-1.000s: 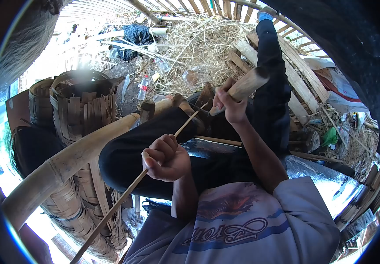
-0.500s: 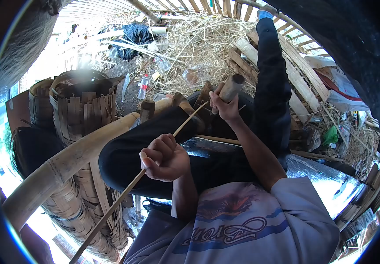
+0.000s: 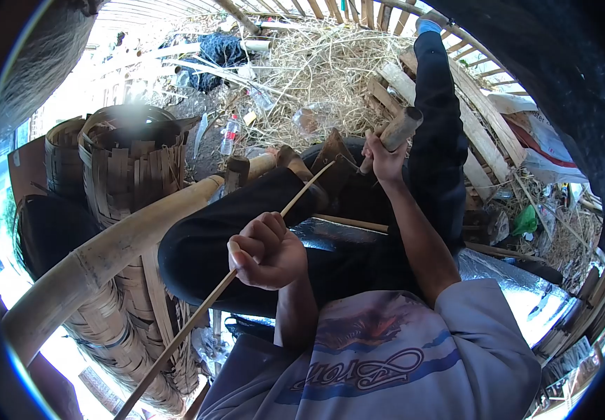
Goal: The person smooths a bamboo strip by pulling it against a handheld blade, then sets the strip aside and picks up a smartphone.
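Note:
My left hand (image 3: 269, 250) is closed around a long thin bamboo strip (image 3: 176, 341), which slants from the lower left up to its tip near the middle of the view. To the right of that tip, my right hand (image 3: 387, 155) grips a short thick wooden handle (image 3: 402, 128), whose rounded end points up and to the right. Any blade on it is too unclear to make out. Just left of my right hand stands a dark wedge-shaped piece of wood (image 3: 332, 149), apart from the strip's tip.
A thick bamboo pole (image 3: 117, 248) runs along my bent knee at the left. Beyond it stand woven bamboo baskets (image 3: 141, 168). Straw (image 3: 323, 66), a plastic bottle (image 3: 230, 135) and wooden slats (image 3: 481, 133) lie ahead. A foil-like sheet (image 3: 519, 287) is at the right.
My right hand has shifted with the wooden handle, first left and then back to the right, and the handle's angle has changed. The left hand keeps its hold on the strip, nearly still.

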A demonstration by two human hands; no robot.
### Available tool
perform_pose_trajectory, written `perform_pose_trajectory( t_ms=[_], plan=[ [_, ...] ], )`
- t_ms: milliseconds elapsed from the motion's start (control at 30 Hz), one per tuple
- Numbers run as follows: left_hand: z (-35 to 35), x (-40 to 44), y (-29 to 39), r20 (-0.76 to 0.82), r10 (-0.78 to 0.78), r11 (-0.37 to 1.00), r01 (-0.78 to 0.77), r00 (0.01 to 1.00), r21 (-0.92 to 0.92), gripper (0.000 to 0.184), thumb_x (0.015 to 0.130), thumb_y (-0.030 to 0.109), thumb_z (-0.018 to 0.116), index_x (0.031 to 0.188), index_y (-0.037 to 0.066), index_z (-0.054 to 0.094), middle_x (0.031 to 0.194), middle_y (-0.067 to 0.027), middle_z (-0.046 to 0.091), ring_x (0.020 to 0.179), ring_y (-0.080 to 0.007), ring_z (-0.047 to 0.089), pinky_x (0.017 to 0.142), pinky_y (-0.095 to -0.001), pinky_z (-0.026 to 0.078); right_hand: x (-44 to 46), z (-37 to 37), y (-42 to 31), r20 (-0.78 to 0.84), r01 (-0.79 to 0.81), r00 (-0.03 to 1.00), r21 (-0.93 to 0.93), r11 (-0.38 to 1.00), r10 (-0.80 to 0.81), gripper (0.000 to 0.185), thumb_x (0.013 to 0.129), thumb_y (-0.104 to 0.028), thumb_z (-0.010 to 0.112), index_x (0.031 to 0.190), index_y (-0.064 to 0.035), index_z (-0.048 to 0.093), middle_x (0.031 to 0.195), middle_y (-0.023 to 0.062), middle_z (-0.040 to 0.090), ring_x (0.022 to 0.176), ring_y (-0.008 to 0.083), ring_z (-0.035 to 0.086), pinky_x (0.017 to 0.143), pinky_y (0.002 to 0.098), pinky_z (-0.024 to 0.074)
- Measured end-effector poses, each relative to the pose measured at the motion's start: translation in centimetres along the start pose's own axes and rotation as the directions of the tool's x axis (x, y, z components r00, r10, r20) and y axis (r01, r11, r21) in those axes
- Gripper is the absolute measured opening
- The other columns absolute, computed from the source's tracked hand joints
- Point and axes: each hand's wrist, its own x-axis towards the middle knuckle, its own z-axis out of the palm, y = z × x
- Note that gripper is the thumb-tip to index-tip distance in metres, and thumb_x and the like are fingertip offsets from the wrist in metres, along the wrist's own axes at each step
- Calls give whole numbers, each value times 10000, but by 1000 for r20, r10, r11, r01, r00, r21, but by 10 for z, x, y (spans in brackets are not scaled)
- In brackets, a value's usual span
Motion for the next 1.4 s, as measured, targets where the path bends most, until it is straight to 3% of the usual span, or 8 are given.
perform_pose_trajectory(
  t_ms=[133, 200, 267, 333, 367, 500, 733, 1400],
  plan=[
    [0, -1, 0, 4, -6, 1000, 6, 1000, -11, 388, 905, 334, 364, 600, 151, 209, 463, 32, 173, 432, -67, 95, 411, -242, 99, -7, 27, -18, 13, -10, 1000, 133, 991, 9, 148, 825, 22, 550, 761, -57, 442, 574, 13, 458, 459, 78, 449, 467, 253, 419],
    [0, 0, -1, 26, 3, 999, -2, 1000, -49, 386, 908, 329, 359, 599, 150, 212, 462, 32, 175, 429, -66, 96, 408, -243, 98, -10, 39, -21, 83, -19, 997, 203, 979, 2, 159, 806, 30, 577, 744, -50, 455, 569, 6, 487, 441, 54, 463, 419, 201, 386],
    [-1, 0, 0, 20, 0, 999, 0, 1000, -36, 385, 909, 326, 356, 599, 150, 211, 462, 31, 176, 429, -66, 97, 407, -243, 97, -15, 37, 0, 86, -32, 996, 196, 980, 15, 167, 807, 25, 584, 734, -56, 458, 567, -2, 483, 447, 55, 465, 426, 197, 385],
    [-2, 1, -1, 21, 3, 1000, -2, 1000, -31, 384, 911, 323, 354, 600, 150, 211, 461, 31, 176, 430, -65, 98, 406, -244, 96, -16, 24, 31, 68, 46, 996, 90, 995, -52, 164, 805, 11, 597, 740, -59, 464, 568, -10, 484, 456, 56, 472, 422, 204, 388],
    [-3, 1, -3, 3, 13, 996, -13, 1000, -83, 389, 918, 314, 369, 598, 138, 232, 453, 27, 192, 423, -63, 115, 399, -239, 105, -19, 12, 49, 39, -12, 999, -25, 1000, 13, 181, 816, 12, 571, 728, -62, 432, 601, 8, 472, 475, 72, 464, 469, 246, 422],
    [-4, 0, -2, 6, 27, 996, -26, 1000, -86, 399, 924, 308, 388, 595, 128, 254, 446, 23, 209, 417, -60, 135, 393, -233, 116, -7, -3, 36, 33, -147, 989, 87, 985, 145, 153, 841, -30, 562, 739, -65, 454, 547, -3, 462, 482, 77, 483, 480, 240, 423],
    [-1, -1, -2, 10, 29, 996, -28, 1000, -86, 399, 925, 312, 399, 599, 125, 263, 450, 21, 222, 423, -59, 142, 400, -235, 124, 4, -14, 48, 106, -114, 989, 121, 986, 101, 146, 819, 3, 587, 802, -63, 457, 588, 10, 493, 471, 82, 487, 452, 231, 418],
    [2, -4, -4, 8, 27, 996, -26, 1000, -86, 403, 928, 298, 406, 599, 119, 257, 452, 13, 223, 429, -59, 147, 405, -236, 124, 14, -32, 42, -11, -169, 985, 174, 970, 174, 98, 842, 4, 535, 799, -46, 462, 565, 48, 501, 464, 135, 511, 461, 274, 437]
  ],
)
